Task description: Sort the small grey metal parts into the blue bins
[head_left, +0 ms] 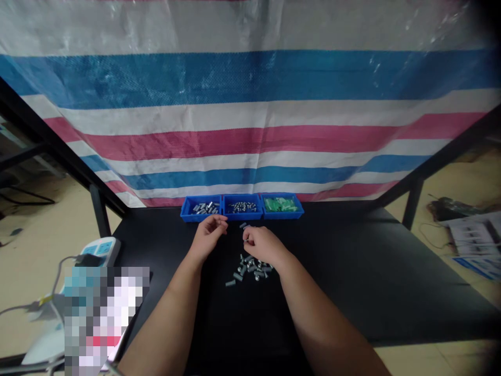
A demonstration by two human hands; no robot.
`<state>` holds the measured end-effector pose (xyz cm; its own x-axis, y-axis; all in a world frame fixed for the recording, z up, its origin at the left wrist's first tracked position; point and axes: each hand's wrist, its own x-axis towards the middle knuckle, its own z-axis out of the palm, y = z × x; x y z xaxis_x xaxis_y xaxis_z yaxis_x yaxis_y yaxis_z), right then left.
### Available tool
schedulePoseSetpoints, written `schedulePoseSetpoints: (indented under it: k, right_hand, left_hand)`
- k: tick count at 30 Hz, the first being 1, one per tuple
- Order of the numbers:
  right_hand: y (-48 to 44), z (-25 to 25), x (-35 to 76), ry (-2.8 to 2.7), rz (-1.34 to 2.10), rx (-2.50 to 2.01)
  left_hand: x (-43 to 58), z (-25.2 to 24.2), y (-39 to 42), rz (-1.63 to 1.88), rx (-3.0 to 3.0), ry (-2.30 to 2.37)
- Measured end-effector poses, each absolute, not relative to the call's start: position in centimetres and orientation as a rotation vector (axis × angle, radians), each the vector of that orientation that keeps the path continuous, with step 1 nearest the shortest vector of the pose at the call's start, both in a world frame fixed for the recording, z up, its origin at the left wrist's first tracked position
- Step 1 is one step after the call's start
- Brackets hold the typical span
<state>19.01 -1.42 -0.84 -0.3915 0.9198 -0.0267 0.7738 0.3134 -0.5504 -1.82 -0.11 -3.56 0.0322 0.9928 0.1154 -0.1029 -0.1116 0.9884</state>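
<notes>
My left hand hovers over the black table just in front of the left blue tray, fingers curled in a pinch; what it holds is too small to make out. My right hand is beside it, fingers closed on a small grey metal piece. Under and in front of my right hand lies a pile of small grey metal parts. The left tray and the middle blue tray hold grey metal parts. The right blue tray holds green parts.
A striped blue, pink and white tarp hangs behind the table. Black frame legs stand at both sides. A white power strip with cables sits at the left edge. Papers lie on the floor at right.
</notes>
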Motion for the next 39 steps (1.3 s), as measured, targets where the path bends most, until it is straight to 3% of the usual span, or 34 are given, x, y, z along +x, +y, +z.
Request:
schedulePoseSetpoints:
  k: [7, 18, 25, 32, 39]
  right_hand:
    - [-0.7, -1.9, 19.6, -2.147, 0.917, -1.503]
    - [1.5, -4.3, 18.9, -1.496, 0.927, -1.019]
    - [1.4, -3.9, 20.4, -1.729, 0.576, -1.336]
    - [1.4, -4.5, 20.8, -1.969, 0.429, -1.558]
    - [0.9, -4.4, 19.4, -2.083, 0.339, -1.705]
  left_hand:
    - [-1.8, -4.5, 0.1, 1.149, 1.317, 1.053]
    - [-2.0, -4.9, 0.4, 1.140, 1.293, 1.007]
    - [-2.2, -5.3, 0.3, 1.106, 1.391, 1.013]
    - [-1.6, -4.1, -0.9, 0.841, 2.069, 1.139]
    - [-1.0, -4.9, -0.7, 0.855, 2.162, 1.228]
